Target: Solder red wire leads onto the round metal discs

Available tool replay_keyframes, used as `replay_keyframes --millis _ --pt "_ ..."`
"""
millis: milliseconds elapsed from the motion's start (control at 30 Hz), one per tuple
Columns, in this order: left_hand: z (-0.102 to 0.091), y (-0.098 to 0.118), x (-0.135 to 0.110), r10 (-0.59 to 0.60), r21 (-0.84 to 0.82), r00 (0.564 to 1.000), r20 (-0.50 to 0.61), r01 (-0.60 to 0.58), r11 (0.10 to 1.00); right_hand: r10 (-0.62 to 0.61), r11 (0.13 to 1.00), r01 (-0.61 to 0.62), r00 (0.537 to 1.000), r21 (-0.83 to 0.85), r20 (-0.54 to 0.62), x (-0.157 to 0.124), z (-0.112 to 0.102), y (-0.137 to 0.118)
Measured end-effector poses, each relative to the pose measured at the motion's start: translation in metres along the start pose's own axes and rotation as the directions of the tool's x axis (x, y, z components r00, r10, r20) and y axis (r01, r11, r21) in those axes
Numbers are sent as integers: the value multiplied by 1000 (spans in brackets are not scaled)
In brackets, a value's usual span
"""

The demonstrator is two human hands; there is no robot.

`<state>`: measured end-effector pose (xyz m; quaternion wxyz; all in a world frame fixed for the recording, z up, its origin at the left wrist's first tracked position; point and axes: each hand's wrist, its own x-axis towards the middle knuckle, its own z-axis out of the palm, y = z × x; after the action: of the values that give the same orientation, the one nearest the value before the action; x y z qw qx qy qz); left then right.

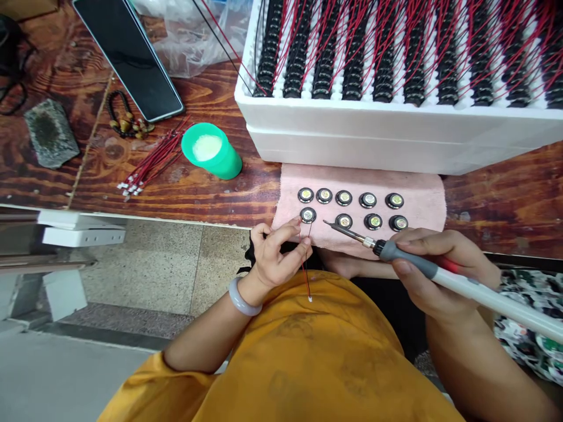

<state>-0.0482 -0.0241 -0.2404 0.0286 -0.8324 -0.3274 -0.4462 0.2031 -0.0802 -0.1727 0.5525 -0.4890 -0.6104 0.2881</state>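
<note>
The wooden table ends at the near side close to the person's body, leaving little depth there; its open room lies left of the pink cloth. A white foam box walls off the far side, so clear movement runs sideways or toward the body. The cloth has a bare strip at its right end.

The right hand is wrapped round the handle of a soldering iron, pen-like. The left hand is narrow, thumb and forefinger seemingly pinching thin wires, its other fingers loosely curled.

The iron's tip points left and hangs in the gap right of the small round disc at the left end of the near row. Its shaft passes close to the next disc, so a low, steady approach from the right would suit. Fingertips sit just beside the left-end disc; they are best kept left of the hot tip, with the wire end still. The white connector hangs nearest the body.
</note>
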Motion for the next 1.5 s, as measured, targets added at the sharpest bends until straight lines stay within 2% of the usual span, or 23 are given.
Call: replay_keyframes --millis 167,367,600,767,933,1133,1500 --pt "0 1 -1 -24 -41 1000 0 24 999 -23 990 25 1000 -135 21 2 -1 0" --pt "1 3 -1 -37 -54 999 -6 37 998 15 996 -8 997 -92 81 10 1 -1" --pt "3 6 -4 -96 -82 995 7 96 992 34 990 -18 993 -140 110 17 6 -2" --pt "4 3 -6 -92 -78 996 9 93 993 0 987 21 991 -160 133 20 9 -3" --pt "5 4 -7 -143 -107 989 20 145 984 -3 984 27 992 -179 130 22 11 -3" --pt "3 4 -4 -89 -66 996 14 90 994 3 987 18 992 -162 127 23 13 -3" --pt "3 4 -4 -85 -72 996 -2 85 994 -4 984 30 989 -176 145 23 14 -4"
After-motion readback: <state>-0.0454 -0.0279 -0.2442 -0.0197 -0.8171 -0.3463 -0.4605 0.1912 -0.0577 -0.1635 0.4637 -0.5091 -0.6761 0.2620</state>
